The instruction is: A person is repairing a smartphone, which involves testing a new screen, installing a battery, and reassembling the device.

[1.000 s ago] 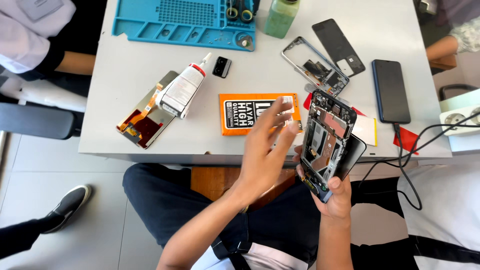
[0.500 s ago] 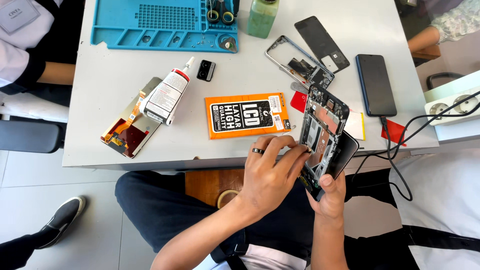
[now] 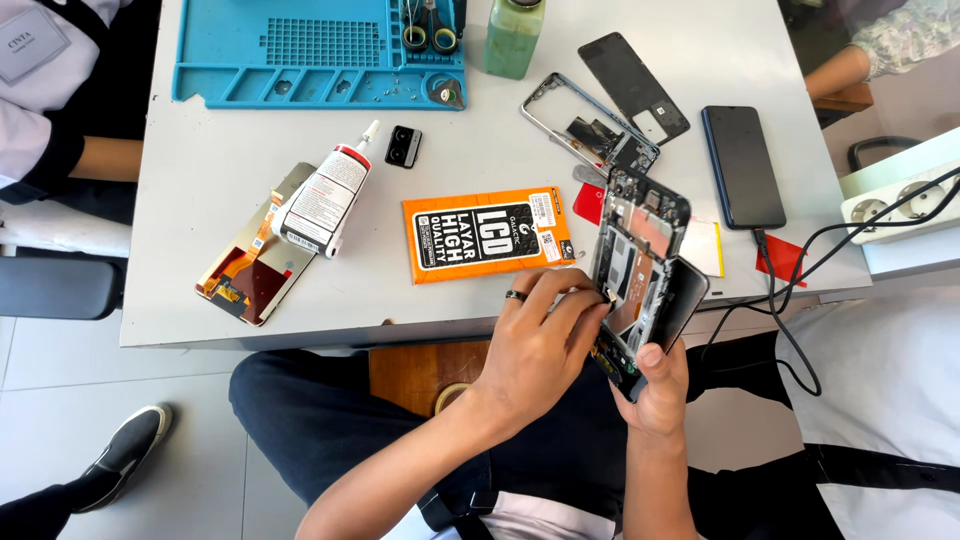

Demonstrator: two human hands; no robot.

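My right hand (image 3: 655, 385) grips the lower end of an opened phone (image 3: 640, 235) in front of the table edge. The phone is tilted upright, its inner boards show, and its dark screen (image 3: 685, 295) is swung away on the right side. My left hand (image 3: 540, 350), with a ring on one finger, has its fingertips closed on the phone's left edge and inner parts. I cannot tell whether they pinch a small part.
On the grey table (image 3: 200, 170) lie an orange flat box (image 3: 487, 235), a glue tube (image 3: 325, 195) on a loose display panel (image 3: 250, 270), a blue work mat (image 3: 300, 50), a green bottle (image 3: 513, 35), a bare phone frame (image 3: 580, 125), a back cover (image 3: 635, 85) and a cabled dark phone (image 3: 742, 165). Other people sit left (image 3: 50, 100) and top right (image 3: 850, 65).
My left hand, raised with spread fingers a second ago, has come down and closed onto the opened phone. My right hand keeps holding the phone in about the same place.
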